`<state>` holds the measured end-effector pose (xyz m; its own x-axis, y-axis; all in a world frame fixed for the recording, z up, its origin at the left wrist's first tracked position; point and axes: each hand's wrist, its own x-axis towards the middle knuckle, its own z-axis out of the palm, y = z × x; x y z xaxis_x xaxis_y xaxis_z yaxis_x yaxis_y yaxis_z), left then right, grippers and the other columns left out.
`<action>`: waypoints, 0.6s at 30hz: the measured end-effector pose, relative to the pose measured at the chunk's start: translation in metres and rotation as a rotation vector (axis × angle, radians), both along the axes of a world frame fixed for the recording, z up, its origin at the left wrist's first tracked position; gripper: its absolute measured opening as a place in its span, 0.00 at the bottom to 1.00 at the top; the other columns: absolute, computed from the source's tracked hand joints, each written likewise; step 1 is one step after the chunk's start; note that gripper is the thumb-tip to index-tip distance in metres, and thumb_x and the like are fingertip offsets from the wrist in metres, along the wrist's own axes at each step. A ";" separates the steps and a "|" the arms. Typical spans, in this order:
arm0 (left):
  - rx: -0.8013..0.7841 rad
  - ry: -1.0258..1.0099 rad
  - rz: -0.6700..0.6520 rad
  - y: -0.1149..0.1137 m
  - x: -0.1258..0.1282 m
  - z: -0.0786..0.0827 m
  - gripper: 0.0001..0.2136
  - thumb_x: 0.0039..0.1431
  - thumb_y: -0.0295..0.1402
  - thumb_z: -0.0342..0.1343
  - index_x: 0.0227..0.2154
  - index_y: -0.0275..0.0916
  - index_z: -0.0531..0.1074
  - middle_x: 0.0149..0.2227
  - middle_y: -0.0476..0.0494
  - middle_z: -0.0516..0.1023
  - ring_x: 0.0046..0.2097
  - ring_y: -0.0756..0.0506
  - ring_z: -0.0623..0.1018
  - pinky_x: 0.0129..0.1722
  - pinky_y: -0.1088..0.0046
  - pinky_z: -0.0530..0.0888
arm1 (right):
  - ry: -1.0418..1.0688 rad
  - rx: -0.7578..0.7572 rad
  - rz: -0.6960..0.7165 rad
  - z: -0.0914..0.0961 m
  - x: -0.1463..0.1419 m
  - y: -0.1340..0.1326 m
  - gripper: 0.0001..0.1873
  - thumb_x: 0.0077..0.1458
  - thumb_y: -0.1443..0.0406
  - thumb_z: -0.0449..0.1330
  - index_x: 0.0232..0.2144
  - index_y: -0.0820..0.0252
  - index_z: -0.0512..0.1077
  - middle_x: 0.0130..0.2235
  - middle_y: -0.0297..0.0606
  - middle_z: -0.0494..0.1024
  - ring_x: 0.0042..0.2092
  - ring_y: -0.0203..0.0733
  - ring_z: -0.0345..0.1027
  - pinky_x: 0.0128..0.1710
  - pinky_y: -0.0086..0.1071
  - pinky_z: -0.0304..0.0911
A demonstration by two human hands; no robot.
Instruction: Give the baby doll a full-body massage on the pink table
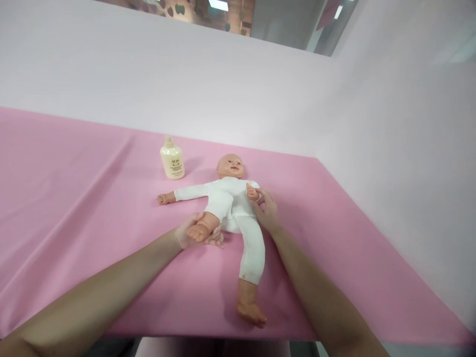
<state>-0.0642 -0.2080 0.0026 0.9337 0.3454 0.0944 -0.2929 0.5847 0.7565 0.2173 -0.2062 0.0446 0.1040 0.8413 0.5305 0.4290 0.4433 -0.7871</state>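
Observation:
A baby doll (238, 196) with a white cloth body lies on its back on the pink-covered table, its head toward the wall. My left hand (189, 230) is closed around the doll's lower leg near the foot, holding that leg raised and bent; some fingers pass under it and show below. My right hand (267, 208) grips the doll's arm by its small hand, close against the body. The doll's other arm stretches out to the left, and its other leg lies straight toward me.
A cream pump bottle (173, 161) with a printed label stands left of the doll's head. The pink cloth (92, 198) has folds on the left. White walls (186, 84) border the table behind and on the right, with a window (282, 22) above.

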 end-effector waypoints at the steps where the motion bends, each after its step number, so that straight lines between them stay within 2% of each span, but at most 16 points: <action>1: -0.001 0.000 0.009 0.000 0.000 0.001 0.30 0.48 0.67 0.55 0.27 0.39 0.68 0.21 0.49 0.68 0.35 0.42 0.72 0.51 0.55 0.71 | 0.001 -0.001 0.008 0.000 -0.001 0.000 0.19 0.53 0.56 0.67 0.48 0.48 0.77 0.49 0.40 0.78 0.41 0.45 0.70 0.54 0.45 0.69; 7: 0.016 -0.040 0.038 -0.003 0.002 0.004 0.30 0.53 0.65 0.52 0.29 0.37 0.70 0.21 0.49 0.68 0.33 0.44 0.71 0.48 0.61 0.70 | -0.035 0.017 0.032 0.000 -0.002 0.000 0.17 0.56 0.56 0.66 0.48 0.47 0.77 0.54 0.40 0.77 0.40 0.42 0.72 0.49 0.41 0.72; 14: 0.122 0.043 0.093 -0.006 0.005 0.010 0.29 0.53 0.64 0.51 0.27 0.38 0.70 0.19 0.49 0.66 0.33 0.43 0.72 0.46 0.60 0.71 | -0.071 0.030 0.044 0.001 -0.003 -0.001 0.17 0.57 0.55 0.65 0.48 0.48 0.77 0.55 0.41 0.77 0.46 0.46 0.73 0.53 0.44 0.71; 18: 0.186 0.103 0.108 -0.009 0.006 0.016 0.29 0.53 0.64 0.51 0.27 0.38 0.70 0.20 0.47 0.68 0.33 0.42 0.73 0.46 0.59 0.71 | -0.071 0.015 0.071 0.002 -0.003 -0.002 0.16 0.56 0.55 0.65 0.48 0.47 0.78 0.53 0.41 0.77 0.48 0.48 0.73 0.52 0.44 0.72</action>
